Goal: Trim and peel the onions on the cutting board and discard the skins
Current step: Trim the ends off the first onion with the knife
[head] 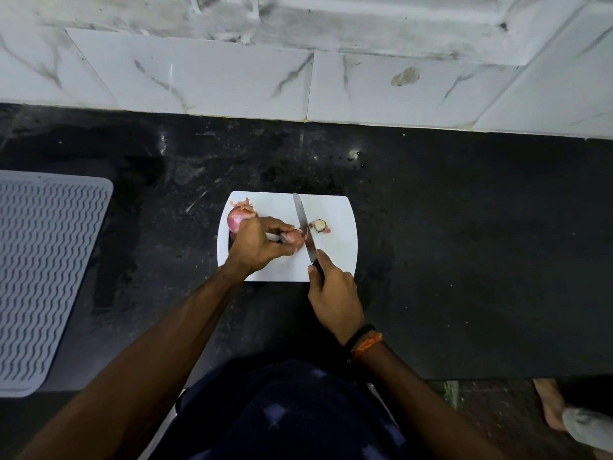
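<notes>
A white cutting board [335, 257] lies on the black counter. My left hand [260, 244] grips a small pink onion [295, 240] on the board, covering most of it. My right hand [333, 293] holds a knife [304, 227] by its dark handle, with the blade laid against the onion's right end. Just right of the blade lies a cut-off onion end [319, 225]. A second, unpeeled onion [238, 218] sits at the board's left side behind my left hand, with loose skin [243, 204] at its far side.
The black stone counter [464, 244] runs left to right, backed by a white marble-tiled wall [232, 81]. A grey ribbed drying mat [43, 277] lies at the left. Another person's bare foot [552, 410] stands on the floor at the lower right.
</notes>
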Available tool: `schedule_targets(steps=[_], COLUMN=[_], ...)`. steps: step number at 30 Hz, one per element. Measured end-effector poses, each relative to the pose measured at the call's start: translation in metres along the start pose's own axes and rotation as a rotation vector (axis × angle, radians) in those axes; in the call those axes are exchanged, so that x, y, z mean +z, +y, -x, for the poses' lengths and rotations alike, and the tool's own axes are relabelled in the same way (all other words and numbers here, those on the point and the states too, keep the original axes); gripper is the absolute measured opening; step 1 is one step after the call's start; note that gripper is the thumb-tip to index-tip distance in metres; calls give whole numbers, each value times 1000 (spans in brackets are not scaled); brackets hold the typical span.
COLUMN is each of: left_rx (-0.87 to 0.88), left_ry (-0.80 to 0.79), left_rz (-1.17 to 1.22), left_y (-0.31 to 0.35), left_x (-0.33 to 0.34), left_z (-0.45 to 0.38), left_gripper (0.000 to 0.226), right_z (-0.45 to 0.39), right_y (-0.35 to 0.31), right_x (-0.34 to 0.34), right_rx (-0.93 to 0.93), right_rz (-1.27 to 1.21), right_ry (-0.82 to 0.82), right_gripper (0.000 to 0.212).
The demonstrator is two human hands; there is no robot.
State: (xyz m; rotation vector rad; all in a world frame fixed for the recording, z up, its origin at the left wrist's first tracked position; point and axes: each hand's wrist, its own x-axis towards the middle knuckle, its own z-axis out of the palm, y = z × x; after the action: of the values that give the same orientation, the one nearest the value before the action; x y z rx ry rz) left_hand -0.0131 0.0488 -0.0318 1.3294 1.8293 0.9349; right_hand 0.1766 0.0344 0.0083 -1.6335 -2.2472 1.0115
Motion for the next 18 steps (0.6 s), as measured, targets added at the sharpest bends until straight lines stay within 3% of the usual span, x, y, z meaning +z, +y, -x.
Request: schedule_targets(steps=[4, 18], left_rx=[27, -6], left_ry=[-6, 32], left_rz=[-21, 21], left_y=[0, 3], left_x=[0, 3], left_z=[-1, 1], left_gripper=[31, 28], right_z=[15, 13], right_y=[6, 2], right_x=[-7, 1], right_rx=[-32, 4], right_rz=[2, 22], right_ry=[3, 9], right_gripper=[33, 34])
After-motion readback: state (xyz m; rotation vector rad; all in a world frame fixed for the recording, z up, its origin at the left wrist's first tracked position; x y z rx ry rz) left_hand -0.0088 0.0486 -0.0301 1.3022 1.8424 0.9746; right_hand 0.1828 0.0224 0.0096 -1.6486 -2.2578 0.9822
